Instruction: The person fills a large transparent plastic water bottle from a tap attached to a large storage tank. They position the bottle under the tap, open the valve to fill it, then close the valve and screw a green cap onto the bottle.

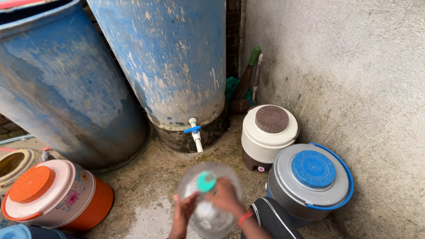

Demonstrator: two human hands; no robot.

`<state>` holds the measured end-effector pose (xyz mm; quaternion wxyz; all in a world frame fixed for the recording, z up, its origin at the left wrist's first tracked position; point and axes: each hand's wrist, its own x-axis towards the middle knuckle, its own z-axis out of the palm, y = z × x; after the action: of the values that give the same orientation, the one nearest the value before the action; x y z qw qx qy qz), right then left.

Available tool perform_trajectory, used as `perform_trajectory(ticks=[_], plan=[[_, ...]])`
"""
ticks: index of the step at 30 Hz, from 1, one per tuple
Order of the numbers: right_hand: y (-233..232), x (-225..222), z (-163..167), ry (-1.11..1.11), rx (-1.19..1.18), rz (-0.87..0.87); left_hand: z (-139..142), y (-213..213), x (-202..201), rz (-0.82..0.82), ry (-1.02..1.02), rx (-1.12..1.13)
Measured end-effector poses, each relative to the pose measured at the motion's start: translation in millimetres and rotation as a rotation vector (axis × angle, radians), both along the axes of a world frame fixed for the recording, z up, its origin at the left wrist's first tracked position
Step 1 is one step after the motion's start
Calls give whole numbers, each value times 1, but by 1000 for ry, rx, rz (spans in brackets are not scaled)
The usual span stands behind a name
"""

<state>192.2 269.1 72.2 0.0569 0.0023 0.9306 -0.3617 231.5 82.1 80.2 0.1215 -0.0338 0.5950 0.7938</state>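
A: Status on the clear bottle point(211, 201)?

B: Low centre of the view, over the wet concrete floor point(150, 177), seen from the top. Teal cap point(206, 181) on the neck. Both hands on it.

A: Grip?

B: Left hand point(182, 213) is pressed against the bottle's left side, fingers spread on the plastic. Right hand point(226, 194) is wrapped over the shoulder just beside the cap. Red band point(245, 217) on the right wrist.

A: What's around it?

B: Straight ahead, a blue barrel point(172, 62) with a white tap point(195, 135), blue handle, near the base. Bottle sits below the tap, apart from it. Second blue barrel point(62, 88) to the left.

A: Other containers?

B: Right side, against the grey wall point(345, 71): cream jug with brown lid point(270, 132), then a grey jug with blue lid and blue handle point(312, 179) nearer the person. Left side: pink and orange jug with orange lid point(53, 194). Green-handled tool point(250, 71) stands in the corner behind the cream jug.
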Motion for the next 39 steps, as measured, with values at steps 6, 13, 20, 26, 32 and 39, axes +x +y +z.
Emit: perform_trajectory(ticks=[6,13,20,26,32,39], plan=[[53,-45,-17,259,-390,-111,-10,29,2,313,137,-606],[-40,17,4,239,131,362,-39,-3,-21,667,172,-1013],[-18,-45,-10,276,-13,106,-39,3,-32,319,173,-749],[42,-93,-22,-46,-135,-335,-50,9,-49,342,304,-787],[-59,-28,-3,-205,175,318,-69,-31,-60,719,-57,-369],[-45,-39,7,-31,72,373,-46,-23,-54,589,-152,-311]])
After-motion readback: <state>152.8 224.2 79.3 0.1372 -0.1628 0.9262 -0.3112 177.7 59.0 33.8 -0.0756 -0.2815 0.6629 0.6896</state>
